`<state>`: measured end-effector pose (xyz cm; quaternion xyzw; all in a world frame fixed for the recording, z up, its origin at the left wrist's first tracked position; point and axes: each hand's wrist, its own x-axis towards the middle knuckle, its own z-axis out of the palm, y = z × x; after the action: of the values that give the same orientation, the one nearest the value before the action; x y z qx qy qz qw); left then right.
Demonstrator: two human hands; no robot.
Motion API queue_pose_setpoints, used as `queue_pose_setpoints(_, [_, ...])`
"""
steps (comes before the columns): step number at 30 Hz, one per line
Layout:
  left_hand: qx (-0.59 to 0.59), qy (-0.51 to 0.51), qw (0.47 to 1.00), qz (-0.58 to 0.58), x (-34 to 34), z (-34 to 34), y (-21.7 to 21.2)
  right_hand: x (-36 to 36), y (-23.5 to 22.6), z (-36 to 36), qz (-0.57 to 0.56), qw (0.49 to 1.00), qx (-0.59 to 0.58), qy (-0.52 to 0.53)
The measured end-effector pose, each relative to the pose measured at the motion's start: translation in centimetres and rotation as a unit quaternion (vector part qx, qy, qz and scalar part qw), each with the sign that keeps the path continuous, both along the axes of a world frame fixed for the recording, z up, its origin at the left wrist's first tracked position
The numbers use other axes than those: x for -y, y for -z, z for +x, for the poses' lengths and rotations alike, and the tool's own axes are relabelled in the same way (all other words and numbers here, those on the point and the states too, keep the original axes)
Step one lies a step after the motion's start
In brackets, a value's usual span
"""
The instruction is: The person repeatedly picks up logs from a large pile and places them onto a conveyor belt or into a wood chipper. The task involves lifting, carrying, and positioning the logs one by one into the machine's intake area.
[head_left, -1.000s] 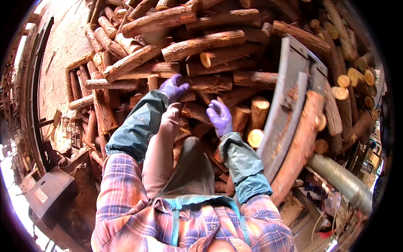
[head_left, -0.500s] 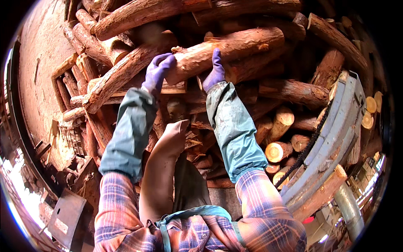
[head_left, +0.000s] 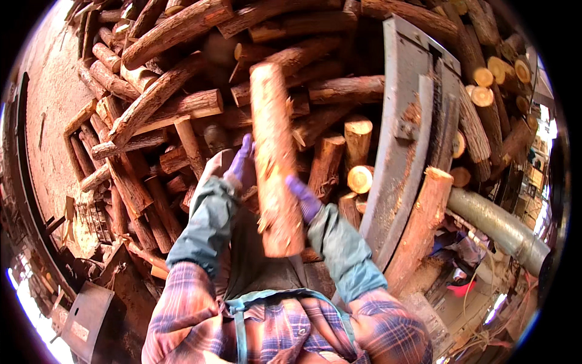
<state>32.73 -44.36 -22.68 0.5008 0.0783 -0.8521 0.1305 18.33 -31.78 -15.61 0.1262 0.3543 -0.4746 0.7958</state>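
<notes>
A bark-covered log (head_left: 274, 145) is held up in front of me, its long side running away from my body and its near cut end above my lap. My left hand (head_left: 242, 162), in a purple glove, is against the log's left side, its thumb and part of the palm showing. Against the right side presses my right hand (head_left: 306, 199), also purple-gloved, with some fingers hidden under the log. Beyond and below lies a pile of loose logs, among them a thick log (head_left: 188, 106) with a pale cut end.
To the right stands a grey metal trough (head_left: 388, 145), with another log (head_left: 422, 221) leaning along its near side. A metal pipe (head_left: 503, 227) runs behind that. Stacked logs (head_left: 482, 96) are at the far right; a bare dirt floor (head_left: 48, 121) lies at the left.
The log has swung from lying crosswise to pointing away from me and come nearer. Both hands have come back toward my body with it. The view has turned right, bringing more of the trough in.
</notes>
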Motion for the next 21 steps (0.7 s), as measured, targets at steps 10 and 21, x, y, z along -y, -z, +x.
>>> queue_pose_setpoints(10, [-0.155, 0.025, 0.971, -0.180, -11.3, -2.8, -14.6, -14.8, -6.7, 2.1, -0.070, 0.992, -0.024, 0.099])
queue_pose_setpoints(21, [-0.202, 0.124, 0.747, -0.622, -6.0, -21.4, -29.1, -5.6, -23.5, -29.8, -0.265, 0.727, -0.632, 0.051])
